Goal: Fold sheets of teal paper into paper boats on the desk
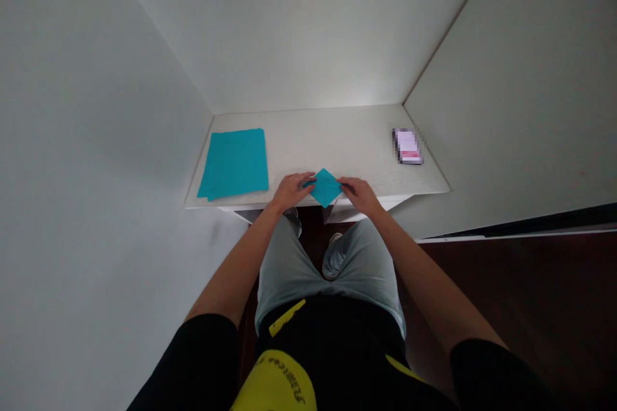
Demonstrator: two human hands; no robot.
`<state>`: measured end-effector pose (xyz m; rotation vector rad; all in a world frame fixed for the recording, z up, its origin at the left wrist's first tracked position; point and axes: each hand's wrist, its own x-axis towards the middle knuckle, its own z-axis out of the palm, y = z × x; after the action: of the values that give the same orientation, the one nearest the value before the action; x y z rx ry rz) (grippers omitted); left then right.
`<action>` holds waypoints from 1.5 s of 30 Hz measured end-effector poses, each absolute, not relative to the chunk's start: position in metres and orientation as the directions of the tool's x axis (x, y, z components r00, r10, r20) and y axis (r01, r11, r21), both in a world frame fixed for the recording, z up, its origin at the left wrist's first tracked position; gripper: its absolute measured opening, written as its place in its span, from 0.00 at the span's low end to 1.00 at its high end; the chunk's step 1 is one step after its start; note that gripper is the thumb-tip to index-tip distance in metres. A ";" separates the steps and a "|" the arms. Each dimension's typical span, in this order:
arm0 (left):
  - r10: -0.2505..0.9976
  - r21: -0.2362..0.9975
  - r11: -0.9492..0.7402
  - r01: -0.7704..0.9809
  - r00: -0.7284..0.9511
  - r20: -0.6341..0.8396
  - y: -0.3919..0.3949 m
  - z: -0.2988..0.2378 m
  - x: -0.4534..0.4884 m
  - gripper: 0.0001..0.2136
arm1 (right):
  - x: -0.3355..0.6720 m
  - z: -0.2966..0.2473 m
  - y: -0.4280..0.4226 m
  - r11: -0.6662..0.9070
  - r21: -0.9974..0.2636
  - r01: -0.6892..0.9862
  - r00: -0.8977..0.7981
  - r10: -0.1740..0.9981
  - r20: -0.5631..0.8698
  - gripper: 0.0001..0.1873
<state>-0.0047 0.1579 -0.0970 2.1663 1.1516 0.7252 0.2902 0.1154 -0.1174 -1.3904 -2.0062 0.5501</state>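
Note:
A small folded teal paper (326,187), diamond-shaped, lies at the front edge of the white table (337,141). My left hand (290,190) rests on the table with its fingertips pressed on the paper's left corner. My right hand (359,193) presses the paper's right corner with its fingers curled down. Both hands hold the paper flat against the tabletop.
A stack of teal paper sheets (234,163) lies at the table's left side. A phone (407,146) lies at the back right. White walls close in the table on the left, back and right. My knees sit under the front edge, above dark flooring.

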 end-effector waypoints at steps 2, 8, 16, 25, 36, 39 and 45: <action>0.900 0.711 -0.398 0.580 0.399 0.178 0.156 -0.096 0.001 0.25 | 0.287 -0.118 0.115 0.294 -0.689 0.662 -0.181 0.955 0.234 0.19; 0.942 0.645 -0.329 0.690 0.287 0.174 0.149 -0.091 0.015 0.29 | 0.282 -0.118 0.113 0.291 -0.746 0.599 -0.124 0.954 0.273 0.26; 0.855 0.372 -0.518 0.770 0.478 0.200 0.143 -0.092 0.014 0.26 | 0.284 -0.118 0.114 0.372 -0.640 0.672 -0.192 0.923 0.333 0.21; 0.762 0.211 -0.648 0.732 0.631 0.149 0.141 -0.095 0.018 0.27 | 0.229 -0.121 0.080 0.478 -0.269 0.836 -0.429 0.876 0.222 0.36; 0.746 0.124 -0.666 0.736 0.658 0.103 0.138 -0.092 0.017 0.40 | 0.277 -0.117 0.087 0.383 -0.248 0.890 -0.342 0.920 0.193 0.39; 0.734 0.109 -0.679 0.726 0.671 0.105 0.136 -0.090 0.016 0.47 | 0.287 -0.119 0.088 0.374 -0.256 0.892 -0.332 0.924 0.191 0.41; 0.655 0.088 -0.755 0.650 0.744 0.129 0.135 -0.089 0.011 0.40 | 0.298 -0.123 0.091 0.410 -0.287 0.866 -0.379 0.912 0.159 0.47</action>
<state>0.0110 0.1351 -0.0889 2.8993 1.0853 0.2361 0.2976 0.0913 -0.1232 -1.5476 -2.3794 0.2246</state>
